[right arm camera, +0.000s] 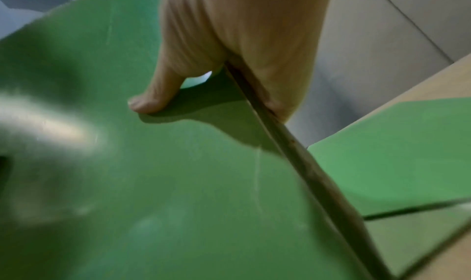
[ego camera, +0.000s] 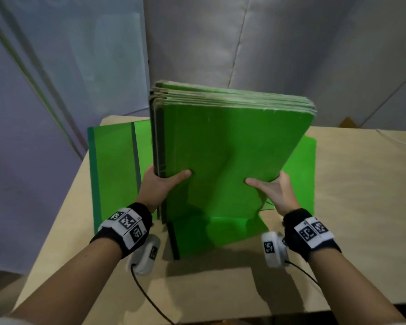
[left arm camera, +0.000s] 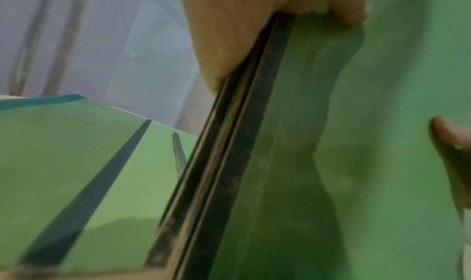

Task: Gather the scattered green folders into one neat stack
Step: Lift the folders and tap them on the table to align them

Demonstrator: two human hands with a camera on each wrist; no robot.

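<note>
Both hands pinch the upright stack (ego camera: 220,146) at its lower edges: left hand (ego camera: 161,184) thumb in front, right hand (ego camera: 271,191) likewise, fingers hidden behind. It stands over loose folders (ego camera: 114,165) on the surface (ego camera: 361,184), partly covering them.

No legible text or labels anywhere

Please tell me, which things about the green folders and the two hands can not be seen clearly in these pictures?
- Fingers of left hand and right hand: hidden behind the held bundle of folders; only the thumbs show.
- Bundle's bottom edge: head view, hidden, so contact with the table is unclear.
- Folder count: edges too fine; wrist views blurred.
- Flat folders on the table: partly covered by the bundle.
</note>
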